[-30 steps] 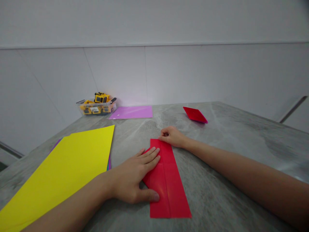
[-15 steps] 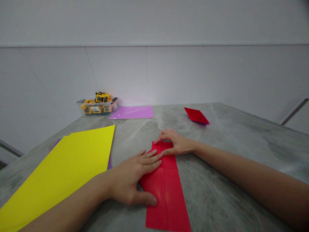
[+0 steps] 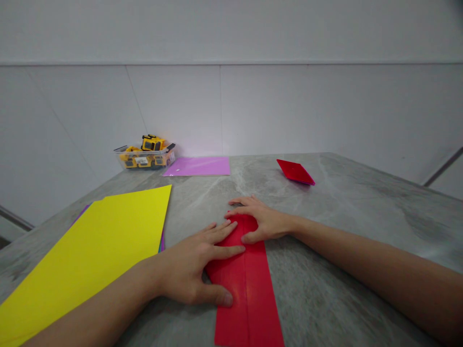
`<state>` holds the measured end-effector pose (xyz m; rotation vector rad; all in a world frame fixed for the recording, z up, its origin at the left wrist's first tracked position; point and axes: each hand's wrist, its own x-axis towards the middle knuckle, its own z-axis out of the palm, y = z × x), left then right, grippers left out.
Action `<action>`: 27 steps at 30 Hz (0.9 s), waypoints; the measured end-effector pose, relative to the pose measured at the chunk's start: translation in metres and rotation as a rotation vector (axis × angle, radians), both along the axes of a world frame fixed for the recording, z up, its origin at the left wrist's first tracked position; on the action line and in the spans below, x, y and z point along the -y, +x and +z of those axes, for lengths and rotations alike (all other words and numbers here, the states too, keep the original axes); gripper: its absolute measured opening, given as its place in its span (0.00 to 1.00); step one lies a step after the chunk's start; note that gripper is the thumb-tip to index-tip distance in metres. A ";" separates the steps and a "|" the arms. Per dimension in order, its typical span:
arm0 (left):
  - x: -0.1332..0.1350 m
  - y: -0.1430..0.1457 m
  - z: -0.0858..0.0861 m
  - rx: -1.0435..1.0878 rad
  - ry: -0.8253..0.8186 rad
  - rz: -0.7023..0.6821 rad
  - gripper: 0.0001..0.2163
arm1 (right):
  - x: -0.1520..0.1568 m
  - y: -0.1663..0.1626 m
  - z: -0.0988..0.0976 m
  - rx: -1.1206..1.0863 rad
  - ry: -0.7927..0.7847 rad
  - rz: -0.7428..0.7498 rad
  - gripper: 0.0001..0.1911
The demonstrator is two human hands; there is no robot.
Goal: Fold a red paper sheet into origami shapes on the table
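Note:
A folded strip of red paper (image 3: 253, 294) lies lengthwise in front of me, with a crease running down its middle. Across its left side rests my left hand (image 3: 210, 262), palm down with the fingers spread and the thumb on the paper. My right hand (image 3: 258, 219) is at the far end of the strip, fingers apart and bent over its top edge, thumb touching the surface. Part of the far end is hidden under both hands.
On the left a stack of coloured paper has a yellow sheet (image 3: 108, 231) on top. Farther back are a clear plastic box (image 3: 144, 159) with yellow toy trucks (image 3: 154, 143), a purple pad (image 3: 198, 166) and a folded red paper piece (image 3: 294, 172). A wall (image 3: 267, 111) stands behind the grey table (image 3: 347, 217).
My left index finger has spread away from the other fingers on the paper. The right hand's fingers have shifted slightly left, and its thumb has come a little nearer to me.

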<state>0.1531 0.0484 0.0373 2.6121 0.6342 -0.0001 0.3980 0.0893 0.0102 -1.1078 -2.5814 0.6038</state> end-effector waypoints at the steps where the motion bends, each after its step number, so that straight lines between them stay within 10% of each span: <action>1: 0.000 0.000 0.000 0.007 -0.002 0.002 0.37 | -0.001 0.000 0.000 -0.012 -0.011 -0.006 0.34; 27: 0.000 -0.002 -0.002 0.019 0.004 -0.011 0.36 | -0.045 0.015 -0.016 -0.255 -0.024 0.017 0.11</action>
